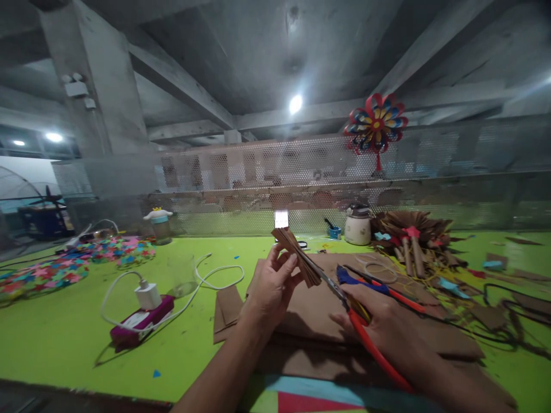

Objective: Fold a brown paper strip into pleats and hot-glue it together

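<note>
Over a lime-green desk, the left hand pinches folded brown paper between its fingers; the right hand's fingers grip red-handled scissors, blades at the paper's right side.

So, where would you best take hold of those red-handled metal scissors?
By the red handles, probably, from the near right, as the right hand does: that end slants toward the person, while the metal blades point away, toward the layered brown paper.

Dim, glaring ceiling lamp, stretched edges
</note>
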Demonstrator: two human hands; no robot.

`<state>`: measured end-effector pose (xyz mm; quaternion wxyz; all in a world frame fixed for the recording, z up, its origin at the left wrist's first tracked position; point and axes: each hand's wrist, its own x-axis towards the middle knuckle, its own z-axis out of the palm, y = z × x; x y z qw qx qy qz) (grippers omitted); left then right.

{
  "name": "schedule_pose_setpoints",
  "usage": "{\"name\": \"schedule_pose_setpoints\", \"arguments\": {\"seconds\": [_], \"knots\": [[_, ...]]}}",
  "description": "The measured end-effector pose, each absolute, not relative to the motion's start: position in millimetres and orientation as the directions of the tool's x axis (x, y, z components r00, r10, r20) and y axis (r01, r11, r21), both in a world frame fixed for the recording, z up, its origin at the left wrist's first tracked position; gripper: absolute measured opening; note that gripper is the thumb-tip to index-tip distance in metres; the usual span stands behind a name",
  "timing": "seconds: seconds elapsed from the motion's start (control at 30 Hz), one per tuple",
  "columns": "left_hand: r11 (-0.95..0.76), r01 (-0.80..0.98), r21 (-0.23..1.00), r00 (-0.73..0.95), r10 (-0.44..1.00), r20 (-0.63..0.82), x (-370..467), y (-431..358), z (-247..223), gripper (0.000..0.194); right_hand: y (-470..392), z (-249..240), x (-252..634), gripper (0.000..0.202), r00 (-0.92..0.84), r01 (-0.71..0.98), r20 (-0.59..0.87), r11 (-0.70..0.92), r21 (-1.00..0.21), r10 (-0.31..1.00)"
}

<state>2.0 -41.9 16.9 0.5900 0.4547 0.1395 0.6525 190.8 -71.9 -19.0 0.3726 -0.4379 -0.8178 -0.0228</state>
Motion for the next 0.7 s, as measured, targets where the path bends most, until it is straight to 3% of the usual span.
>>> {"name": "schedule_pose_setpoints", "arguments": {"seconds": [0.43, 0.7], "knots": [[-0.272, -0.652, 0.708, 0.103, 0.893, 0.438, 7.3, -45.8, 15.7, 0.040, -70.9, -23.1, 188.6, 0.025, -0.334, 0.672, 0.656, 0.659, -0.337, 0.676], [-0.273, -0.655, 0.704, 0.111, 0.887, 0.448, 7.8, -47.1, 14.9, 0.042, -70.7, -23.0, 189.9, 0.029, -0.308, 0.723, 0.651, 0.616, -0.314, 0.694]]}}
